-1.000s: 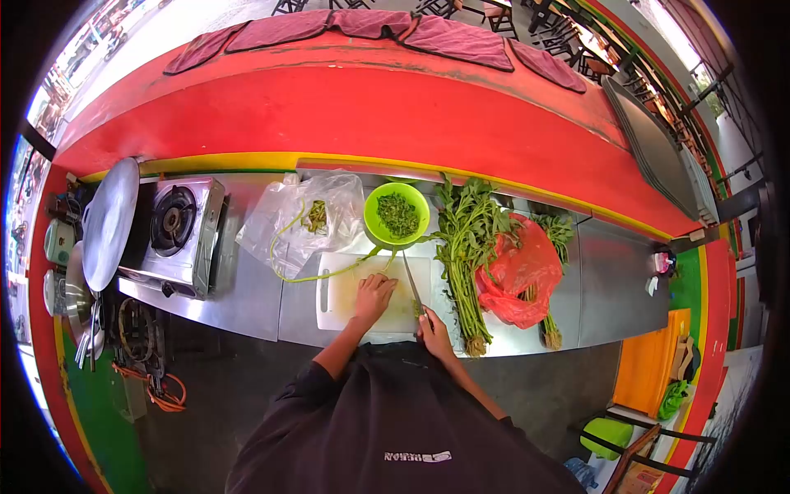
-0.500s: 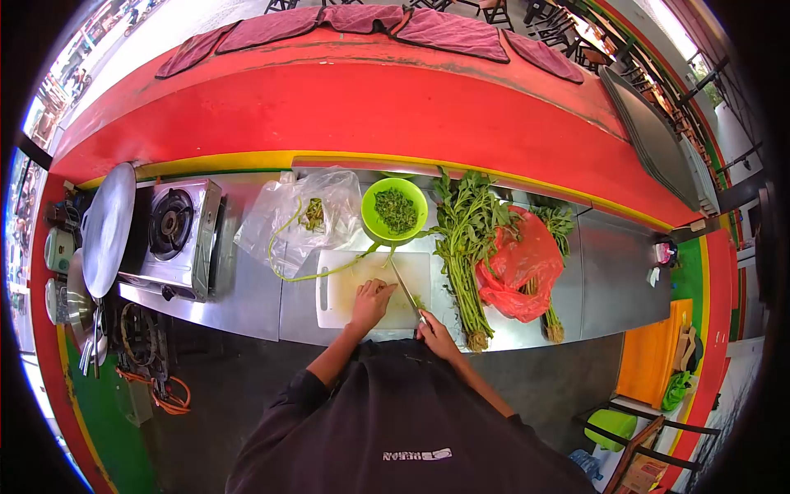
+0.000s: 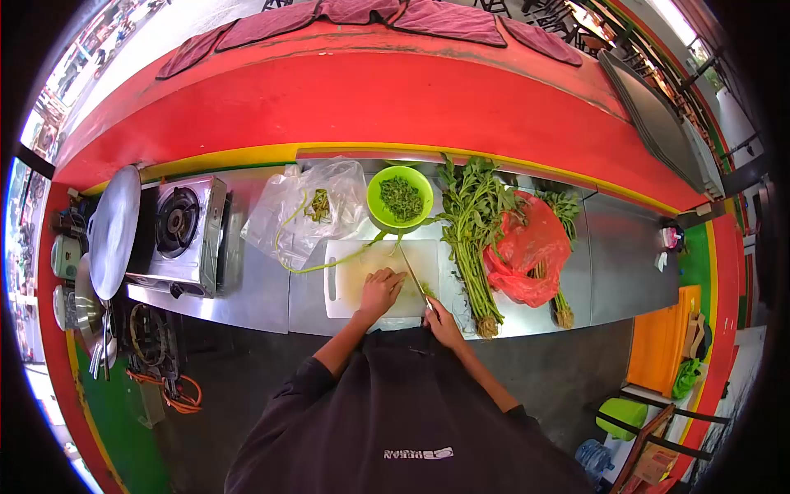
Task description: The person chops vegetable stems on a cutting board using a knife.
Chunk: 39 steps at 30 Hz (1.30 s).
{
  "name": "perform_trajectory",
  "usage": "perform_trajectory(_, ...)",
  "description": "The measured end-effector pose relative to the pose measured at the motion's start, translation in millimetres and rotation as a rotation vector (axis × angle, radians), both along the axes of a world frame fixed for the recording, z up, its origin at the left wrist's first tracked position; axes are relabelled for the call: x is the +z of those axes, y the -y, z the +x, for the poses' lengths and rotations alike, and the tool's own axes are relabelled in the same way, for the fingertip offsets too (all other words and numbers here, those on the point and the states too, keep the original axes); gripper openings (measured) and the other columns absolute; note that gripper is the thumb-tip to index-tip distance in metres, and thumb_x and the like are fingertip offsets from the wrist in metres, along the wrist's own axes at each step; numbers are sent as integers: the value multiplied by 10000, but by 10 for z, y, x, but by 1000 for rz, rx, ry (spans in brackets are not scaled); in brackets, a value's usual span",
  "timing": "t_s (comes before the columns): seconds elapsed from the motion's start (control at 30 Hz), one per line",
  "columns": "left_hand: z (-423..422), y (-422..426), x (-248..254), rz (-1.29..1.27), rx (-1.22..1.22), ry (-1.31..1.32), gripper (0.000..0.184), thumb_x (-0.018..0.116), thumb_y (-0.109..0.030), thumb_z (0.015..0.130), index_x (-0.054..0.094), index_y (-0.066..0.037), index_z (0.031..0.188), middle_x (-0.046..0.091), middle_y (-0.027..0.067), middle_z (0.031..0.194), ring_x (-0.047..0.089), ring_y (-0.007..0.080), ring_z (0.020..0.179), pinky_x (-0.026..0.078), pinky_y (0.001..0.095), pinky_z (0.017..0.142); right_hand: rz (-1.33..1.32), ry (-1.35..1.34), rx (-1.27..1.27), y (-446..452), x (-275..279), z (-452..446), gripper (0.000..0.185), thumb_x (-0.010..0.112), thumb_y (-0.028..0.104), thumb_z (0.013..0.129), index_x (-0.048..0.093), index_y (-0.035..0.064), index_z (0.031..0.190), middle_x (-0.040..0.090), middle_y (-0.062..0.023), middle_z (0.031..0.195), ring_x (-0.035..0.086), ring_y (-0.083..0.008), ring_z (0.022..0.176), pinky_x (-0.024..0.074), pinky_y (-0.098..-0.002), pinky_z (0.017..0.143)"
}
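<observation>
My right hand [image 3: 444,323] grips a knife [image 3: 415,276] by its handle, the blade angled up and left over the white cutting board [image 3: 339,306]. Left of the blade, my left hand [image 3: 382,291] rests on the board with fingers together and bent; what lies beneath them is hidden. Small chopped green bits [image 3: 428,290] lie right of the blade. A long green stem [image 3: 329,265] crosses the board's upper left edge. Just beyond the board stands a lime green bowl [image 3: 376,216] holding chopped greens [image 3: 401,199].
Leafy stalks [image 3: 465,263] lie right of the board, beside a red plastic bag [image 3: 531,267] around another bunch. At left are a clear plastic bag [image 3: 271,206] with green scraps, and a gas stove [image 3: 210,255]. A red ledge [image 3: 395,103] runs behind the counter.
The whole view has shifted slightly, so the counter appears higher and further right. My left fingers look a little flatter on the board. The knife stays close beside them.
</observation>
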<state>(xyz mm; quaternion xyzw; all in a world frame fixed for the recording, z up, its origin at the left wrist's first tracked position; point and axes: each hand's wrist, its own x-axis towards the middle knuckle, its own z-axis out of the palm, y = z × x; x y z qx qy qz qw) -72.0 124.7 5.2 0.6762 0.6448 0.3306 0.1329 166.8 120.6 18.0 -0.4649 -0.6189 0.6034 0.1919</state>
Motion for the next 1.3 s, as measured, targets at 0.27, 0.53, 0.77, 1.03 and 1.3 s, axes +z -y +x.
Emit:
perform_trajectory(0.27, 51, -6, 1, 65, 14, -45, 247, 728, -196, 885, 760, -193, 1130, 607, 12, 863, 613, 216, 841, 432, 406, 730, -45, -21, -103, 61, -93, 75, 489, 507, 278, 1090, 466, 43, 1518, 630, -24, 779, 554, -96, 677, 457, -261, 635)
perform_trajectory(0.53, 6, 36, -40, 26, -11, -45, 327, 751, -250, 875, 738, -201, 1198, 603, 12, 902, 599, 213, 883, 425, 411, 763, 29, 28, -36, -45, -33, 29, 477, 622, 278, 1034, 529, 55, 1445, 630, -40, 760, 580, -105, 675, 474, -289, 639)
perform_trajectory(0.77, -77, 261, 175, 21, -153, -149, 673, 753, -539, 836, 636, -174, 1389, 572, 80, 1148, 547, 248, 1085, 425, 425, 920, 210, 121, -8, -90, -76, 21, 461, 697, 263, 962, 568, 52, 1351, 573, -52, 670, 481, -106, 570, 386, -319, 545)
perform_trajectory(1.03, -118, 164, 153, -45, -187, -124, 732, 777, -576, 808, 636, -171, 1401, 558, 106, 1253, 538, 273, 1163, 417, 437, 978, 299, 90, -108, -130, -168, -29, 417, 704, 217, 946, 598, 24, 1300, 533, 0, 630, 441, -78, 546, 367, -298, 519)
perform_trajectory(1.3, -86, -68, 131, 6, -137, -91, 653, 789, -505, 819, 661, -177, 1369, 579, 96, 1200, 561, 266, 1133, 434, 439, 961, 380, 65, -227, -264, -165, -118, 387, 700, 211, 940, 623, 17, 1265, 535, -21, 598, 456, -92, 528, 392, -306, 515)
